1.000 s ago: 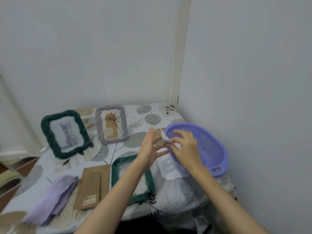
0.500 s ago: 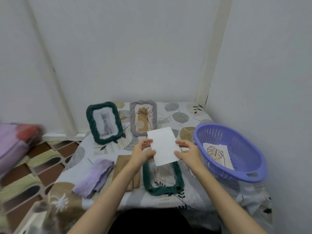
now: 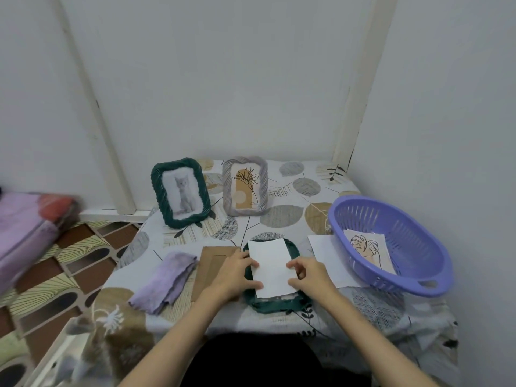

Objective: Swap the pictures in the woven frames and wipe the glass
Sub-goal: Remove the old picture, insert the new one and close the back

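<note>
Soft even light; faint shadows; edges bowed, left side blurred
</note>
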Action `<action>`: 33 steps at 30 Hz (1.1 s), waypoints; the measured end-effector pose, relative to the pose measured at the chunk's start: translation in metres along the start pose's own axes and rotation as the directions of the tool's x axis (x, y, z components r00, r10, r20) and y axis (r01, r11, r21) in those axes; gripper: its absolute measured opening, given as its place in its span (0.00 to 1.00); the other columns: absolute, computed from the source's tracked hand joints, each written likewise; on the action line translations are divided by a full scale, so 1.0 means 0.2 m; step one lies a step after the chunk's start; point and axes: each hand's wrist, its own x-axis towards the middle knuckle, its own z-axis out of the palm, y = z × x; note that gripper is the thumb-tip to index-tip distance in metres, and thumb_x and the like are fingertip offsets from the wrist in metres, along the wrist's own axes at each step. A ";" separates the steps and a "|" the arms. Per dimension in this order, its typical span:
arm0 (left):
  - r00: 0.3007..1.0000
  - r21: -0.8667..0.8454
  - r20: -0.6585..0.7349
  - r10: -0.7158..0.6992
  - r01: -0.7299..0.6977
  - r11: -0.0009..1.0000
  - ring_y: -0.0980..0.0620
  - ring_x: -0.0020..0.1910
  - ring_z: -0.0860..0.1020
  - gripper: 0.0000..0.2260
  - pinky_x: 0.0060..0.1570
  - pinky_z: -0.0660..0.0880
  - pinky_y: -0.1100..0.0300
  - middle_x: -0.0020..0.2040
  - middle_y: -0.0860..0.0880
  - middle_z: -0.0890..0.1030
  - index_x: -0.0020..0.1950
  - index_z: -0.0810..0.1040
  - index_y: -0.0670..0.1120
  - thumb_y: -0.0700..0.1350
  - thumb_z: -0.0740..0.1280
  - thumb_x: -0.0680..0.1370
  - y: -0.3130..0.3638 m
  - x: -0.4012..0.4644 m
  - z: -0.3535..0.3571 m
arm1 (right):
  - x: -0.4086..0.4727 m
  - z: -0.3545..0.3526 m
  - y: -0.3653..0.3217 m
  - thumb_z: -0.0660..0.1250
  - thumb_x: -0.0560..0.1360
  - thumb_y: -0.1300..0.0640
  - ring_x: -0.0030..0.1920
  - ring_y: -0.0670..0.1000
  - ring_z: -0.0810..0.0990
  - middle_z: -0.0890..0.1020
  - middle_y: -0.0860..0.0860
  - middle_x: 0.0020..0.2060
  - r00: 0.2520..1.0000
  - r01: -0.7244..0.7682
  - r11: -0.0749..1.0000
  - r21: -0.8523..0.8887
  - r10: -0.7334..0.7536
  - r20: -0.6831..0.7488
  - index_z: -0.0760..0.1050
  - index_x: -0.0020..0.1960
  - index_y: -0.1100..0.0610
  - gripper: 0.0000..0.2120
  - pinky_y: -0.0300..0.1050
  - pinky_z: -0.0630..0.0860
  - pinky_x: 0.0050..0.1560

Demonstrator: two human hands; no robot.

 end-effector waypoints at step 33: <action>0.749 -0.314 -0.558 -0.357 0.208 0.926 0.43 0.63 0.70 0.24 0.63 0.68 0.52 0.63 0.41 0.71 0.61 0.70 0.36 0.48 0.70 0.71 -0.12 -0.22 0.04 | -0.05 0.01 0.06 0.60 0.72 0.72 0.52 0.60 0.77 0.77 0.59 0.47 0.987 -0.139 0.990 -0.016 0.137 -0.080 0.78 0.56 0.61 0.17 0.42 0.69 0.45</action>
